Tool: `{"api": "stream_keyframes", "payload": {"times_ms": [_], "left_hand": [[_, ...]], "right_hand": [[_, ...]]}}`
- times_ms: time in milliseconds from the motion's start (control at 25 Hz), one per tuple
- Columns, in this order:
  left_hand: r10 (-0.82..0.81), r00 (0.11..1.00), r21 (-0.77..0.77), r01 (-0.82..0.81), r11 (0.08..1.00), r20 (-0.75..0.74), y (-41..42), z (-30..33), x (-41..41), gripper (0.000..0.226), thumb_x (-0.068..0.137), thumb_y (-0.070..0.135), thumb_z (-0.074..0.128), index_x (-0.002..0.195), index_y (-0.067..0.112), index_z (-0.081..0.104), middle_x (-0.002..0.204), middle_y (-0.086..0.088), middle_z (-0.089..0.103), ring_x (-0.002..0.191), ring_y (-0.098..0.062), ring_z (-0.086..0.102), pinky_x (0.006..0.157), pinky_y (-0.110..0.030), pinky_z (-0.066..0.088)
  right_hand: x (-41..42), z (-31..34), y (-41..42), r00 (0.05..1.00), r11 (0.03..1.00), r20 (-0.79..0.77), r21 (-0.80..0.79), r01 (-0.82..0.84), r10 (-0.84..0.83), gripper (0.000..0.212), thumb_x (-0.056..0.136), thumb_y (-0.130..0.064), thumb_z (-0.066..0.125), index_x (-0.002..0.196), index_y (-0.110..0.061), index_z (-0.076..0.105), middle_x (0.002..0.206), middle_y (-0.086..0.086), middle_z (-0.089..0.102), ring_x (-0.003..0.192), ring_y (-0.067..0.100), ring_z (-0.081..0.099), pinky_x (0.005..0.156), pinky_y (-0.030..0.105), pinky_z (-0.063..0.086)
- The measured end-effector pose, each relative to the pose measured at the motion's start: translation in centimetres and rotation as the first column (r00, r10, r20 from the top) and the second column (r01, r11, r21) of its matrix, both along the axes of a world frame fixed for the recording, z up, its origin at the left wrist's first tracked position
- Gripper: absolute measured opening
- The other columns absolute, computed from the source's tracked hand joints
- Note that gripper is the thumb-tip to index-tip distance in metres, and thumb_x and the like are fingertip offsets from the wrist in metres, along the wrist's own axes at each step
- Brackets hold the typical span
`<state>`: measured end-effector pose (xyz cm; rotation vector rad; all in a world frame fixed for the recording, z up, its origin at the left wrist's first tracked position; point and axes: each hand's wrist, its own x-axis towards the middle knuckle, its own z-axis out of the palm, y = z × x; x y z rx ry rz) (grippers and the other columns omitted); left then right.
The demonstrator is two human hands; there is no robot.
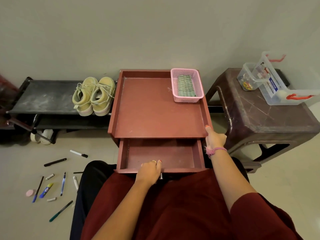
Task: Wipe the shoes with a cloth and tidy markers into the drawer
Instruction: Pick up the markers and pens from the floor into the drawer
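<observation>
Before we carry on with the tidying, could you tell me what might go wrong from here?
The left hand grips the front edge of the open drawer; pulled further, it might slide out. The markers lie scattered on the floor beside the knee, so one could be knelt on or missed.

Left hand [150, 168] grips the open drawer's [161, 153] front edge; markers [78, 153] lie on floor.
</observation>
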<state>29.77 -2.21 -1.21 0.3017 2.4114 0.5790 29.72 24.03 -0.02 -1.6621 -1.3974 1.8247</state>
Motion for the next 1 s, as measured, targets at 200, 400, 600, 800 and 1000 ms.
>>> {"api": "stream_keyframes", "payload": {"times_ms": [200,400,600,800,1000], "left_hand": [[0.041,0.987,0.160,-0.016,0.987,-0.153,-4.2,2.2,-3.3,0.028,0.098,0.020,0.042,0.077,0.011,0.060,0.086,-0.004,0.063,0.092,-0.028,0.060,0.096,-0.043,0.043],[0.218,0.963,0.200,-0.185,0.962,-0.156,-11.2,2.8,-7.4,0.031,0.095,0.021,0.047,0.120,0.015,0.066,0.123,-0.004,0.066,0.114,-0.022,0.059,0.098,-0.031,0.046],[0.425,0.883,0.272,-0.367,0.890,-0.199,-16.2,2.9,-9.7,0.026,0.094,0.020,0.047,0.106,0.017,0.070,0.108,0.001,0.070,0.091,-0.012,0.059,0.079,-0.023,0.040],[0.551,0.814,0.350,-0.469,0.811,-0.184,-19.7,2.6,-11.1,0.022,0.096,0.023,0.048,0.103,0.016,0.068,0.095,0.003,0.066,0.086,-0.012,0.059,0.077,-0.023,0.041],[0.777,0.604,0.427,-0.665,0.613,-0.175,-26.8,0.7,-12.1,0.010,0.097,0.027,0.048,0.092,0.030,0.056,0.076,0.011,0.058,0.071,0.001,0.052,0.058,-0.015,0.037]], "right_hand": [[-3.3,0.9,-9.1,0.984,0.979,-0.031,0.116,-0.168,0.173,0.065,0.086,-0.018,0.068,0.141,-0.005,0.037,0.137,0.011,0.049,0.126,0.026,0.049,0.100,0.029,0.037],[-2.0,-2.4,-16.2,0.565,0.541,0.494,0.209,-0.815,0.661,0.033,0.095,-0.026,0.050,0.099,-0.001,0.071,0.112,0.017,0.066,0.105,0.034,0.060,0.084,0.029,0.042],[0.5,-4.9,-19.1,0.168,0.265,0.665,-0.046,-0.963,0.727,0.040,0.098,-0.028,0.039,0.083,0.000,0.063,0.107,0.024,0.066,0.105,0.038,0.060,0.082,0.034,0.044],[0.3,-5.1,-19.6,0.097,0.192,0.728,-0.048,-0.980,0.679,0.040,0.097,-0.025,0.039,0.068,-0.003,0.056,0.102,0.025,0.067,0.098,0.038,0.060,0.075,0.032,0.043],[-2.1,-4.6,-19.8,-0.176,-0.013,0.768,-0.214,-0.977,0.616,0.037,0.097,-0.025,0.041,0.090,0.002,0.065,0.109,0.024,0.065,0.101,0.036,0.060,0.073,0.030,0.041]]}}
